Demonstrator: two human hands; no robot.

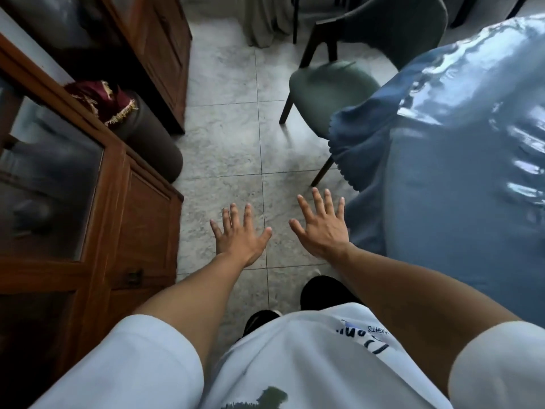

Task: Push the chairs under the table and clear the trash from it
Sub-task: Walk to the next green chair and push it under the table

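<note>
Both my arms reach forward over the pale, mottled stone tile floor [230, 137], palms down. My left hand [240, 239] has its fingers straight and fanned wide, holding nothing. My right hand [323, 228] is spread just as wide and also empty, its little finger close to the hanging edge of the tablecloth; I cannot tell whether it touches.

The table [460, 160] fills the view from one to four o'clock, draped in a blue cloth under a glossy clear plastic sheet that wrinkles and catches the light. The cloth's hem is scalloped where it falls at the corner. No trash shows on the part of it that I can see.

At twelve to one o'clock stands a chair [333, 93] with a rounded, green upholstered seat, a curved grey-green back and slim, dark, tapered legs. It is partly pulled out, its seat edge tucked under the cloth's corner.

From eight to eleven o'clock runs a reddish-brown wooden cabinet [141, 219] with glass panels. Beside it lies a dark cylindrical bolster [153, 143] topped with maroon, gold-fringed fabric [101, 98].
</note>
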